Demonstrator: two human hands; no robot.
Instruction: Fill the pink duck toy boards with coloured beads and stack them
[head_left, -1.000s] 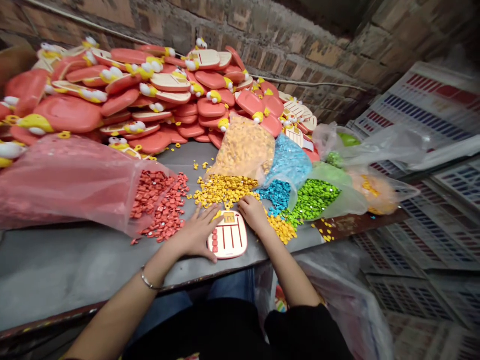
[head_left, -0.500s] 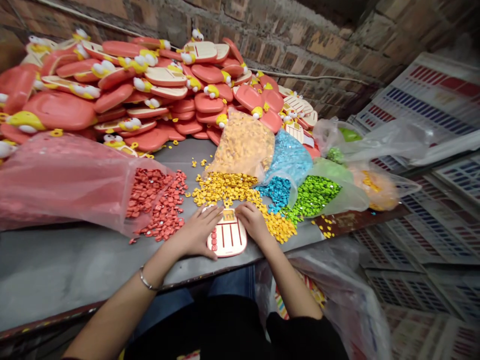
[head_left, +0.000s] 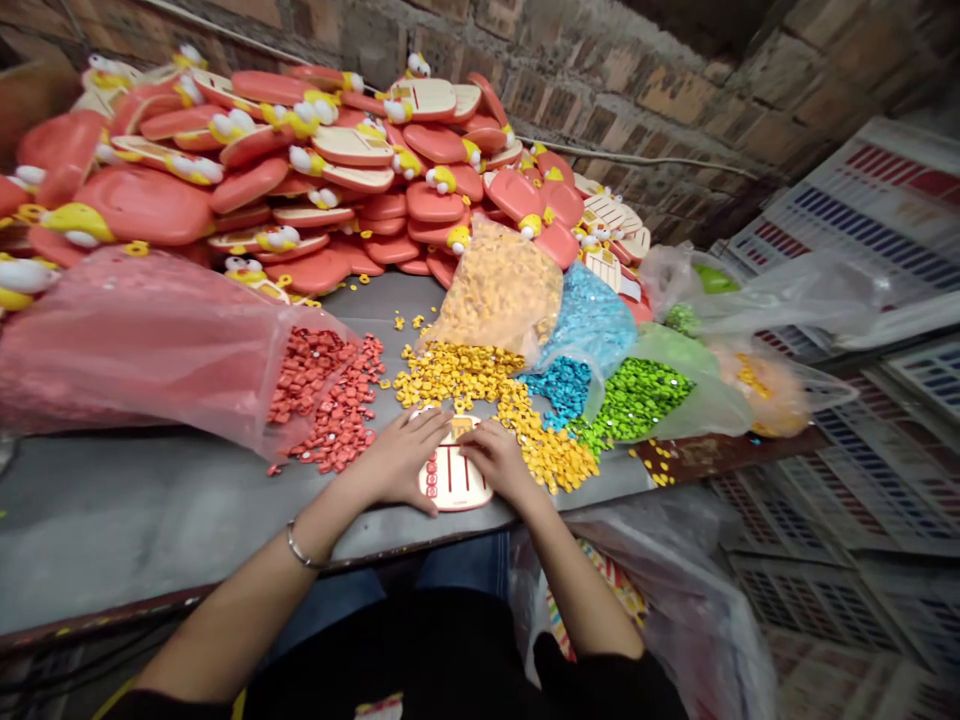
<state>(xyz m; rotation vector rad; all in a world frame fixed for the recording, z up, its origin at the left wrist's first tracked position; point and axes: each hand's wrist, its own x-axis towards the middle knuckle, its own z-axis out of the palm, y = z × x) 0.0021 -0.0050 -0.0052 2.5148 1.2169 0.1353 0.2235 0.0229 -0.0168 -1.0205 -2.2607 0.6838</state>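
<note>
A small cream abacus toy frame (head_left: 452, 477) with red rods lies at the table's near edge; a column of red beads fills its left slot. My left hand (head_left: 397, 462) rests flat on its left side, fingers stretched over its top. My right hand (head_left: 499, 462) covers its right side, fingers curled over the rods; whether it pinches a bead is hidden. Loose yellow beads (head_left: 480, 385) lie just beyond both hands, red beads (head_left: 334, 410) to the left, blue beads (head_left: 562, 385) and green beads (head_left: 637, 398) to the right.
A big heap of red toy shells with yellow chicks (head_left: 300, 170) fills the back of the grey table (head_left: 150, 510). Plastic bags of beads lie open: red (head_left: 127, 350), orange (head_left: 502, 285), blue (head_left: 596, 315). Stacked printed trays (head_left: 862, 330) stand right, a brick wall (head_left: 600, 80) behind.
My right hand has slid left from the yellow beads onto the frame's right side. My left hand has stayed on the frame's left. The view has shifted slightly.
</note>
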